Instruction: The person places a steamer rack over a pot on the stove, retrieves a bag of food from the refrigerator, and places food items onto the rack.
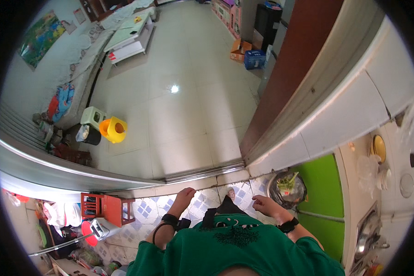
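My left hand point(185, 197) hangs over the patterned tile floor point(146, 209), its fingers loosely curled, with no object visible in it. To its left stands a red wooden chair point(113, 209). My right hand point(263, 203) is also loosely curled and shows nothing held; it is nearest to a bin lined with a dark plastic bag point(298, 201), which holds green vegetable scraps point(287, 184). Both wrists wear black bands. One foot shows below, between the hands, near the sliding-door track point(207, 176).
A green cabinet point(319, 186) and a counter with a metal pot point(367, 238) stand at the right. Beyond the door track lie a yellow potty seat point(117, 129), a black waste bin point(92, 136) and a low table point(132, 34). A brown door frame point(296, 58) rises at the right.
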Demonstrator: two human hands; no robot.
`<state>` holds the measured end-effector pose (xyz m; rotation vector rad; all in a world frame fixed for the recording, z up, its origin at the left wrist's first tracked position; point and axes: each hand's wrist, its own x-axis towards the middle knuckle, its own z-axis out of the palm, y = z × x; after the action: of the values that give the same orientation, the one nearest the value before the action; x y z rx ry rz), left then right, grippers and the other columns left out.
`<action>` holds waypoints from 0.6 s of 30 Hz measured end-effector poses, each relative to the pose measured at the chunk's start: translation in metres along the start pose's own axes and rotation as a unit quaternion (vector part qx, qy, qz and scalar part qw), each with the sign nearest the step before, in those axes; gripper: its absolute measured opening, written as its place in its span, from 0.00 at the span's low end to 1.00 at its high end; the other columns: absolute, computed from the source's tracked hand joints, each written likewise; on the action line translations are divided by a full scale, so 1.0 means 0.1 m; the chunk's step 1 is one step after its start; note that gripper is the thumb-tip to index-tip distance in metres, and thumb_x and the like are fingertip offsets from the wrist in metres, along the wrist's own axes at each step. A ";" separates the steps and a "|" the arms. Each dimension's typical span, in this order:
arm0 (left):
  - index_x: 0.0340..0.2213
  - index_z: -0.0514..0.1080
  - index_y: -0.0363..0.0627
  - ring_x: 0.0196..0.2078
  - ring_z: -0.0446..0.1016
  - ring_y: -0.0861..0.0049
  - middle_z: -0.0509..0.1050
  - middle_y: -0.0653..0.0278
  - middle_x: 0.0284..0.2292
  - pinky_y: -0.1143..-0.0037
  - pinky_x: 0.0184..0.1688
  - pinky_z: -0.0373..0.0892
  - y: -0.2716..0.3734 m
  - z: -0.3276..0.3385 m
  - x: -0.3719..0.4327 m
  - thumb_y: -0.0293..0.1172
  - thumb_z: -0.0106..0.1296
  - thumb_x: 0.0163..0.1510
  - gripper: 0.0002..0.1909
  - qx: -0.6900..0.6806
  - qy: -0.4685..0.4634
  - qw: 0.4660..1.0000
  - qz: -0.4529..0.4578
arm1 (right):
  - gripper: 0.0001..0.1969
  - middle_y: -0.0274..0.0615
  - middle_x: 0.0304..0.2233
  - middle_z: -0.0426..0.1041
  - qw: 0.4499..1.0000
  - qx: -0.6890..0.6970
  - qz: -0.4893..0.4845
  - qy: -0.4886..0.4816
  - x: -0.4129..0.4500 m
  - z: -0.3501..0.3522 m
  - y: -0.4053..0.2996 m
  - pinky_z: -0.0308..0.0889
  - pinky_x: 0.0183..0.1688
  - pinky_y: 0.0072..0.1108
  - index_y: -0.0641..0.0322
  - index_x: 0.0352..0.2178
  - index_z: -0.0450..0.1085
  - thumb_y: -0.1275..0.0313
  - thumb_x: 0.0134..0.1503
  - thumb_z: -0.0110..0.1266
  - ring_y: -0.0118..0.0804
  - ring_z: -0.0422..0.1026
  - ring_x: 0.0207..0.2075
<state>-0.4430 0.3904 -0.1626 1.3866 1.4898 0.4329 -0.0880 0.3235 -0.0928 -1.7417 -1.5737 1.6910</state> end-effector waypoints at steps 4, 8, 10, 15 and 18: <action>0.25 0.70 0.35 0.30 0.69 0.69 0.72 0.55 0.25 0.74 0.34 0.63 0.24 -0.37 0.18 0.43 0.42 0.50 0.20 0.032 0.010 0.999 -0.043 | 0.18 0.40 0.27 0.71 0.998 -0.042 -0.037 -0.027 0.39 -0.21 -0.24 0.64 0.32 0.21 0.65 0.41 0.62 0.67 0.49 0.48 0.31 0.69 0.29; 0.24 0.69 0.35 0.27 0.66 0.79 0.70 0.61 0.20 0.78 0.31 0.62 0.08 -0.64 0.41 0.42 0.44 0.50 0.18 0.018 0.056 0.997 -0.048 | 0.18 0.42 0.29 0.71 0.992 -0.086 -0.065 -0.070 0.69 -0.42 -0.60 0.65 0.33 0.23 0.63 0.42 0.61 0.66 0.50 0.47 0.34 0.69 0.30; 0.26 0.69 0.36 0.25 0.66 0.81 0.70 0.63 0.22 0.80 0.28 0.62 0.09 -0.74 0.60 0.41 0.44 0.50 0.17 0.031 0.069 0.995 -0.064 | 0.18 0.44 0.29 0.71 0.990 -0.088 -0.072 -0.079 0.82 -0.51 -0.80 0.64 0.33 0.24 0.63 0.42 0.61 0.65 0.51 0.46 0.36 0.69 0.30; 0.41 0.61 0.36 0.28 0.70 0.77 0.70 0.60 0.29 0.78 0.29 0.65 -0.14 -0.91 1.29 0.36 0.46 0.49 0.20 -0.067 0.035 0.994 -0.073 | 0.20 0.46 0.32 0.70 0.989 -0.085 -0.084 -0.092 1.37 -0.65 -1.05 0.63 0.37 0.25 0.63 0.44 0.59 0.63 0.52 0.45 0.38 0.68 0.34; 0.47 0.54 0.33 0.30 0.71 0.74 0.69 0.56 0.32 0.77 0.30 0.65 -0.09 -1.20 1.92 0.34 0.46 0.49 0.26 -0.079 -0.029 0.993 -0.083 | 0.20 0.45 0.30 0.69 0.995 -0.073 -0.046 -0.059 1.74 -0.77 -1.41 0.62 0.36 0.24 0.65 0.43 0.59 0.62 0.53 0.42 0.36 0.67 0.31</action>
<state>-0.5150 0.6022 -0.1995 1.1323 1.4766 0.3936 -0.1397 0.5525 -0.0580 -1.6333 -1.8416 1.7024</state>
